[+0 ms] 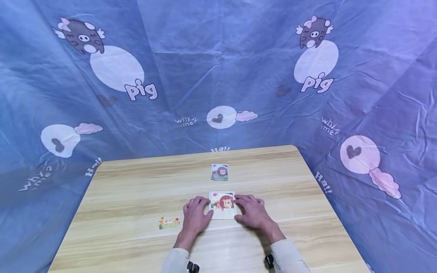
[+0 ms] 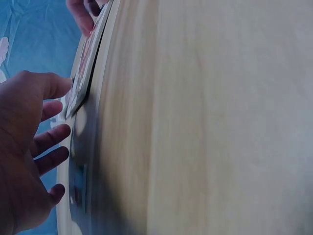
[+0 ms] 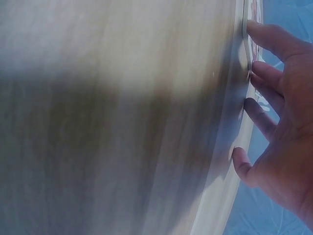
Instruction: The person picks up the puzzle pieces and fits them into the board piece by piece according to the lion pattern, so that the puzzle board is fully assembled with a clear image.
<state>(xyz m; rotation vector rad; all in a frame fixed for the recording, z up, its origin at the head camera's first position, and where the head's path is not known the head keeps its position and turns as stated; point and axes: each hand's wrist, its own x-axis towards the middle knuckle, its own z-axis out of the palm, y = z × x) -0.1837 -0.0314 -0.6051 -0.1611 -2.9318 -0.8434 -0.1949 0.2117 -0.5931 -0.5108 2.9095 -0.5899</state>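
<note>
Likely light and stiff; hold puzzle board by side edges. Clamped there between left grip and right grip, over counter, though hard to judge whether touching it.

A pale wood-grain tabletop with rounded corners stood before creased blue fabric hangings.
Grey cartoon pigs, white ovals and pink clouds patterned the hangings, which looked more violet rightward.

Tabletop wood-grained, smooth (soft sheen); backdrop creased cloth; puzzle board smooth, card-like.
</note>
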